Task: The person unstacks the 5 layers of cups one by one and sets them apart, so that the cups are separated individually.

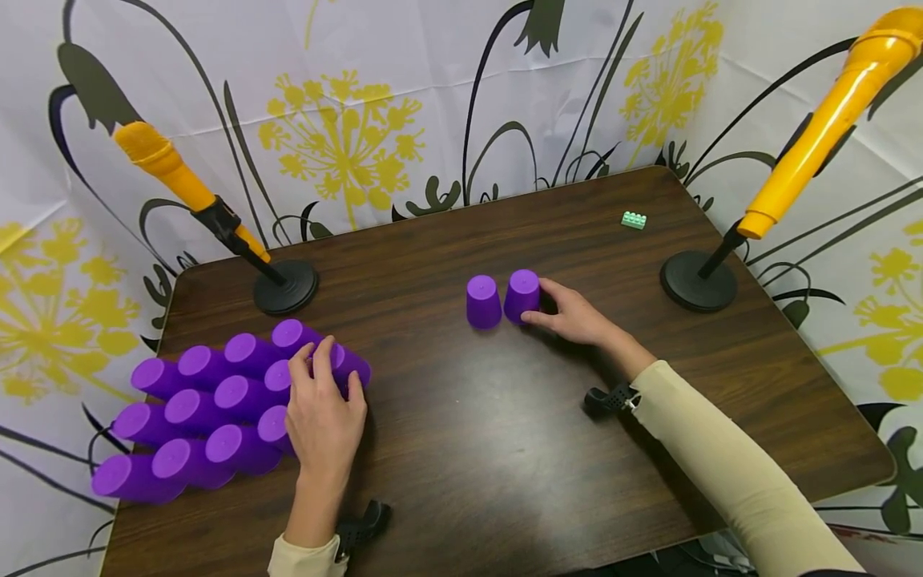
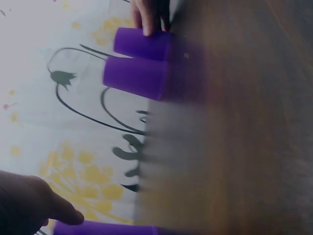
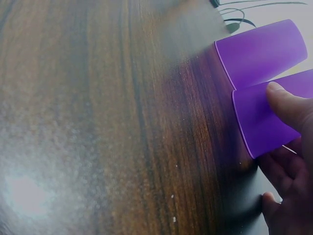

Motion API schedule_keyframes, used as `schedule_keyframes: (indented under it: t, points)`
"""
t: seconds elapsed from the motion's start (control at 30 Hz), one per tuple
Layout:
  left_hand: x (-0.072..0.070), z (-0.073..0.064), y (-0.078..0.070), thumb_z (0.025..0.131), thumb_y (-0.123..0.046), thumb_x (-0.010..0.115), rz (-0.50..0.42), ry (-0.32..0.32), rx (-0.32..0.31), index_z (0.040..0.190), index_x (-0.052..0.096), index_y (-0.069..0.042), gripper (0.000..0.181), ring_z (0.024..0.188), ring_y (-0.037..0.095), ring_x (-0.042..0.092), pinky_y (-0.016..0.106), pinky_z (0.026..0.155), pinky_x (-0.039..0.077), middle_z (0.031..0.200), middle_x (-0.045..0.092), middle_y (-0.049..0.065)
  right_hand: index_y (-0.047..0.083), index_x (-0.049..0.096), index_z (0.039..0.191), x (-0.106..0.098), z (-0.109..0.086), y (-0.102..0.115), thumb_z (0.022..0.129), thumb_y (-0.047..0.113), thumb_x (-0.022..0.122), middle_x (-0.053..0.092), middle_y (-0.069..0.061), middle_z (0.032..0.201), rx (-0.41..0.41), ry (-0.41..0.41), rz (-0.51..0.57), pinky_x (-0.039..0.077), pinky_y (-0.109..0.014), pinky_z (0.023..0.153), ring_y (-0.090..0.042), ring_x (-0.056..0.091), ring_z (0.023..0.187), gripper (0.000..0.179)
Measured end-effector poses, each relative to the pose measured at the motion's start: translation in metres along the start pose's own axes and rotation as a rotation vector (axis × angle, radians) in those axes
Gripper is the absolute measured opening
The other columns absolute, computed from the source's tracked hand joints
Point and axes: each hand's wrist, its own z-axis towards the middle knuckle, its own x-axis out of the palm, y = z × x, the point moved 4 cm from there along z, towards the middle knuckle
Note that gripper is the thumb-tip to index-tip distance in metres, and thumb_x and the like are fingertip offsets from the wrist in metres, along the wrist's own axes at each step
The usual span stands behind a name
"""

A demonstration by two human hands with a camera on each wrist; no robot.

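Observation:
Two upside-down purple cups stand side by side mid-table. My right hand (image 1: 573, 316) holds the right one, the purple cup (image 1: 522, 296); in the right wrist view its thumb (image 3: 281, 95) presses the wall while the other fingers go round behind. Close to its left stands the other cup (image 1: 483, 303). At the left, my left hand (image 1: 326, 413) reaches over a group of upturned purple cups (image 1: 191, 461). Its thumb and fingers straddle the cup (image 1: 351, 366) at the group's right end, and that cup (image 2: 107, 229) shows at the bottom of the left wrist view.
A yellow microphone (image 1: 169, 168) on a black stand (image 1: 286, 287) is behind the cup group. Another yellow microphone (image 1: 829, 124) leans over its round base (image 1: 698, 280) at the right. A small green toy brick (image 1: 634, 220) lies near the back edge of the dark wooden table (image 1: 469, 473).

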Motion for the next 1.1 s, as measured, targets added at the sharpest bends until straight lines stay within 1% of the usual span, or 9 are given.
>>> schedule_keyframes:
  t: [0.13, 0.3, 0.4, 0.5, 0.67, 0.8, 0.93, 1.0, 1.1]
  points:
    - [-0.012, 0.006, -0.015, 0.082, -0.014, 0.075, -0.012, -0.047, 0.063, 0.133, 0.059, -0.013, 0.053, 0.109, 0.041, 0.058, 0.058, 0.058, 0.052, 0.134, 0.051, 0.018, 0.006, 0.044, 0.144, 0.000, -0.001, 0.000, 0.092, 0.031, 0.070, 0.054, -0.015, 0.138, 0.004, 0.000, 0.001, 0.034, -0.047, 0.110, -0.030, 0.046, 0.131, 0.063]
    - [-0.017, 0.014, -0.042, 0.084, -0.014, 0.071, -0.090, -0.101, 0.207, 0.129, 0.062, -0.009, 0.046, 0.127, 0.034, 0.050, 0.055, 0.057, 0.055, 0.136, 0.053, 0.015, 0.005, 0.042, 0.145, 0.001, -0.001, 0.001, 0.092, 0.031, 0.069, 0.053, -0.016, 0.138, 0.007, 0.003, -0.004, 0.034, -0.048, 0.109, -0.031, 0.046, 0.131, 0.064]
    - [-0.005, 0.017, -0.057, 0.085, -0.015, 0.070, -0.142, -0.066, 0.297, 0.129, 0.061, -0.010, 0.045, 0.130, 0.032, 0.049, 0.049, 0.048, 0.053, 0.135, 0.054, 0.015, 0.005, 0.042, 0.145, 0.001, -0.001, 0.001, 0.093, 0.030, 0.069, 0.053, -0.016, 0.139, 0.008, 0.005, -0.001, 0.033, -0.048, 0.110, -0.031, 0.046, 0.131, 0.064]
    - [0.015, 0.018, -0.070, 0.085, -0.017, 0.070, -0.184, 0.030, 0.350, 0.132, 0.059, -0.014, 0.049, 0.121, 0.031, 0.055, 0.039, 0.040, 0.047, 0.135, 0.054, 0.012, 0.005, 0.042, 0.145, 0.001, -0.001, 0.002, 0.093, 0.030, 0.069, 0.052, -0.016, 0.139, 0.008, 0.005, -0.001, 0.033, -0.048, 0.110, -0.031, 0.046, 0.132, 0.064]
    - [0.064, 0.015, -0.084, 0.083, -0.016, 0.073, -0.286, 0.208, 0.332, 0.137, 0.055, -0.017, 0.056, 0.095, 0.028, 0.063, 0.033, 0.043, 0.045, 0.136, 0.052, 0.007, 0.005, 0.042, 0.145, 0.001, -0.001, 0.003, 0.092, 0.030, 0.069, 0.052, -0.017, 0.139, 0.008, 0.006, -0.007, 0.033, -0.049, 0.110, -0.032, 0.045, 0.132, 0.065]
    - [0.098, 0.011, -0.093, 0.082, -0.016, 0.075, -0.345, 0.319, 0.282, 0.144, 0.048, -0.018, 0.067, 0.100, 0.028, 0.062, 0.036, 0.049, 0.049, 0.140, 0.048, 0.008, 0.005, 0.042, 0.145, 0.001, 0.000, 0.002, 0.092, 0.032, 0.069, 0.053, -0.017, 0.138, 0.001, 0.004, -0.006, 0.034, -0.049, 0.109, -0.032, 0.046, 0.131, 0.065]
    - [0.116, 0.015, -0.105, 0.083, -0.019, 0.075, -0.344, 0.349, 0.254, 0.150, 0.038, -0.021, 0.077, 0.120, 0.028, 0.053, 0.046, 0.061, 0.055, 0.145, 0.042, 0.008, 0.003, 0.044, 0.143, 0.000, 0.000, 0.001, 0.092, 0.033, 0.069, 0.054, -0.018, 0.136, -0.020, -0.016, -0.001, 0.035, -0.052, 0.107, -0.034, 0.048, 0.129, 0.064]
    - [0.122, 0.018, -0.110, 0.084, -0.021, 0.075, -0.339, 0.345, 0.241, 0.151, 0.036, -0.022, 0.078, 0.124, 0.028, 0.051, 0.051, 0.070, 0.055, 0.146, 0.041, 0.007, 0.003, 0.044, 0.143, 0.000, 0.000, 0.000, 0.092, 0.034, 0.069, 0.054, -0.019, 0.136, -0.026, -0.021, 0.000, 0.035, -0.053, 0.107, -0.035, 0.048, 0.129, 0.065]
    - [0.129, 0.022, -0.115, 0.085, -0.021, 0.074, -0.353, 0.340, 0.219, 0.151, 0.037, -0.023, 0.076, 0.123, 0.027, 0.052, 0.053, 0.074, 0.054, 0.146, 0.042, 0.006, 0.003, 0.043, 0.144, 0.001, 0.000, 0.000, 0.092, 0.034, 0.069, 0.053, -0.019, 0.137, -0.022, -0.017, -0.003, 0.035, -0.052, 0.107, -0.035, 0.047, 0.129, 0.066]
